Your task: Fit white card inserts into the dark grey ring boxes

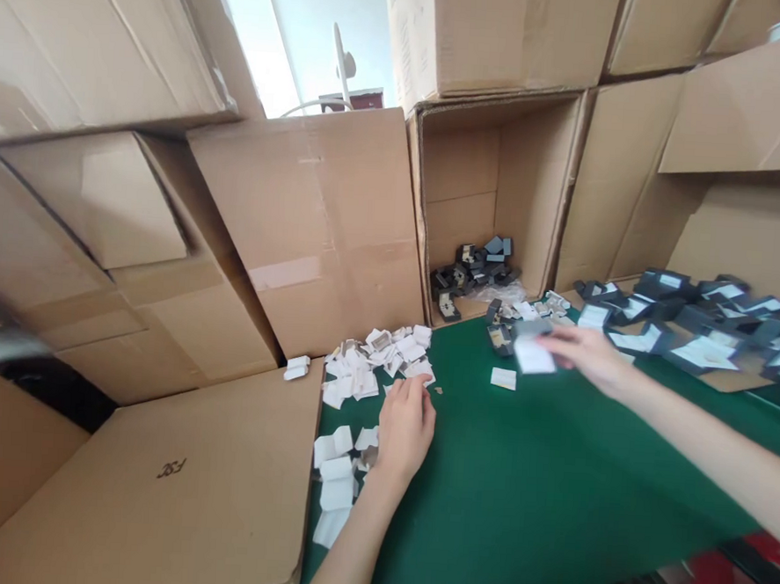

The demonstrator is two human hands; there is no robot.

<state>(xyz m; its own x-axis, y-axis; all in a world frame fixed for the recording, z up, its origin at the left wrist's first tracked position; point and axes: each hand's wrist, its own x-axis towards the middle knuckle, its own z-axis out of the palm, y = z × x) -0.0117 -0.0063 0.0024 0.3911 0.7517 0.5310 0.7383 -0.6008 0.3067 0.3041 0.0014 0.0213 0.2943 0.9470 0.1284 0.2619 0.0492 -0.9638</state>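
My right hand (pixel 584 357) grips a small dark box with a white inner face (pixel 535 355), smeared by motion, held over the green table. Just beyond it stand small dark boxes (pixel 501 338), and a single white piece (pixel 504 379) lies to its left. Over the near edge of a heap of folded white pieces (pixel 379 357) is my left hand (pixel 406 427), its fingers curled together; what they hold, if anything, is hidden. More white pieces (pixel 337 483) lie left of its wrist, partly behind it.
An open carton (pixel 497 158) at the back holds several small dark boxes (pixel 474 266). On the right, many open dark boxes (pixel 709 320) with white linings rest on cardboard. Stacked cartons (pixel 315 226) line the back, and a flat carton (pixel 206 492) borders the green table (pixel 515 502) on the left.
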